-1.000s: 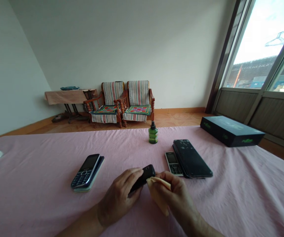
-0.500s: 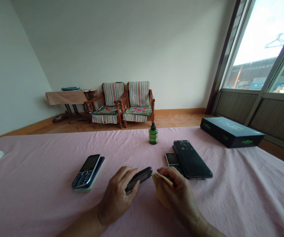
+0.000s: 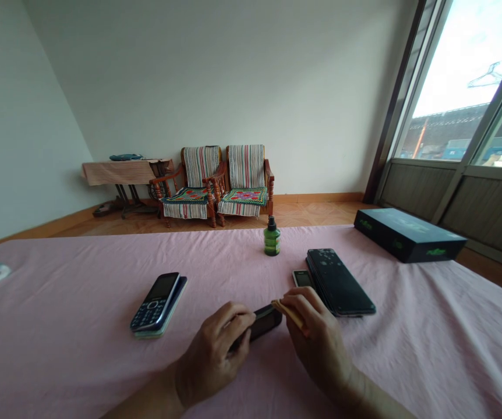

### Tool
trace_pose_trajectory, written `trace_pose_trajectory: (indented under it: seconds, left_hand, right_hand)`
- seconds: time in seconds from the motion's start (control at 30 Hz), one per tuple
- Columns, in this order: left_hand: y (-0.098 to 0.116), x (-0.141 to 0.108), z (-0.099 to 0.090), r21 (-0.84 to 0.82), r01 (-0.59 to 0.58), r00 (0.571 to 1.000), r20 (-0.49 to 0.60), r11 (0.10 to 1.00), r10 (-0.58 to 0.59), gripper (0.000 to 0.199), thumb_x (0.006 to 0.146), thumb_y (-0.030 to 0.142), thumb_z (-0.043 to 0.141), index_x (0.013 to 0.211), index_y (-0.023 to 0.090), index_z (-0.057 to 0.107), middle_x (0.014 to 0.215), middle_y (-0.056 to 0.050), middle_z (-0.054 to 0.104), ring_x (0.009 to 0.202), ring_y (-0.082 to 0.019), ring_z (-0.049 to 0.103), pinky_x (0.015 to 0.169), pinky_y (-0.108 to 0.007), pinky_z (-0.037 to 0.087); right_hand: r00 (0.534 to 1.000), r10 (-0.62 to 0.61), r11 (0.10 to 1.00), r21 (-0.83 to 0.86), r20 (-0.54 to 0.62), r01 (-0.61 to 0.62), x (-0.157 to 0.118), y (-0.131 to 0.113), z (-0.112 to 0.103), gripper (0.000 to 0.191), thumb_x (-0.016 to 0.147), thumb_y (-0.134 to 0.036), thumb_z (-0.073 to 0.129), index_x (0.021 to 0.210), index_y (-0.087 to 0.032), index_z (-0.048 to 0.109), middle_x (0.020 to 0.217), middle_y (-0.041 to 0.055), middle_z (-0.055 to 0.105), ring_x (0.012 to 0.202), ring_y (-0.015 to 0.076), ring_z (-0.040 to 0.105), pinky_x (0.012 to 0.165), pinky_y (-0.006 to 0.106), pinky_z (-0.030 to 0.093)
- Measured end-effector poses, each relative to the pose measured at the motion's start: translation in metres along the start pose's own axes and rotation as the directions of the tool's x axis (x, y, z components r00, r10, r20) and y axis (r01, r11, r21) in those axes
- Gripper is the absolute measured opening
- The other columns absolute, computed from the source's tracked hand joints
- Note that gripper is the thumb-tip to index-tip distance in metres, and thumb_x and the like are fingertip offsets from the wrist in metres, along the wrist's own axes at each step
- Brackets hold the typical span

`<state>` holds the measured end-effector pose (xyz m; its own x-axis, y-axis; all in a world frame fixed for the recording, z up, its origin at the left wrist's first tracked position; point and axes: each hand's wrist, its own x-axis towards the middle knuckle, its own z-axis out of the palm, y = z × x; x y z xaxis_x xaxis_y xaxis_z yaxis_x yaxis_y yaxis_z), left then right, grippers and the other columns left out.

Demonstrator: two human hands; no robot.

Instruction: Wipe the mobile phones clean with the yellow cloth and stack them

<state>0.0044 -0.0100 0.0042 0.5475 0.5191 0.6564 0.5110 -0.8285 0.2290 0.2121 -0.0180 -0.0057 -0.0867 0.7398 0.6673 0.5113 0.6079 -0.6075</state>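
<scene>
Head view: our left hand is wrapped around the left end of a black phone in the near middle. Our right hand pinches a folded yellow cloth at the phone's right end; we cannot tell whether cloth and phone touch. On the pink sheet, we see a keypad phone to the left, a green bottle farther off, and a box at far right.

The left hand holds a dark phone, the right hand a yellow cloth.
</scene>
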Motion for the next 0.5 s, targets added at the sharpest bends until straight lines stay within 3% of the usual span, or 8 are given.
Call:
trace_pose_trajectory:
  seconds: [0.17, 0.33, 0.5]
  left_hand:
    - [0.007, -0.006, 0.000, 0.096, -0.062, 0.998, 0.024, 0.993, 0.060, 0.032, 0.089, 0.005, 0.045, 0.117, 0.015, 0.056, 0.098, -0.009, 0.059, 0.088, -0.016, 0.062, 0.077, -0.025, 0.055]
    - [0.021, -0.005, 0.005, 0.140, -0.042, 0.999, -0.007, 0.989, 0.043, 0.023, 0.093, 0.008, 0.044, 0.109, 0.013, 0.058, 0.094, -0.008, 0.060, 0.085, -0.016, 0.063, 0.076, -0.025, 0.056]
    - [0.031, -0.004, -0.001, 0.166, -0.158, 0.987, 0.052, 0.973, 0.151, 0.028, 0.086, 0.010, 0.048, 0.112, 0.012, 0.058, 0.094, -0.010, 0.063, 0.086, -0.019, 0.064, 0.074, -0.027, 0.058]
  right_hand:
    - [0.999, -0.051, 0.997, -0.065, -0.015, 0.050, 0.001, 0.001, -0.005, 0.017, 0.089, -0.012, 0.046, 0.099, -0.020, 0.057, 0.096, 0.0066, 0.057, 0.084, 0.0168, 0.058, 0.075, 0.028, 0.049]
    - [0.998, -0.066, 0.989, -0.132, 0.019, 0.068, 0.004, 0.004, -0.008, 0.018, 0.090, -0.010, 0.045, 0.098, -0.020, 0.059, 0.094, 0.0068, 0.056, 0.083, 0.0176, 0.057, 0.074, 0.029, 0.048]
    - [0.996, -0.053, 0.986, -0.157, 0.073, 0.064, 0.004, 0.006, -0.005, 0.020, 0.089, -0.008, 0.044, 0.093, -0.019, 0.061, 0.089, 0.0066, 0.056, 0.080, 0.0176, 0.056, 0.071, 0.030, 0.049]
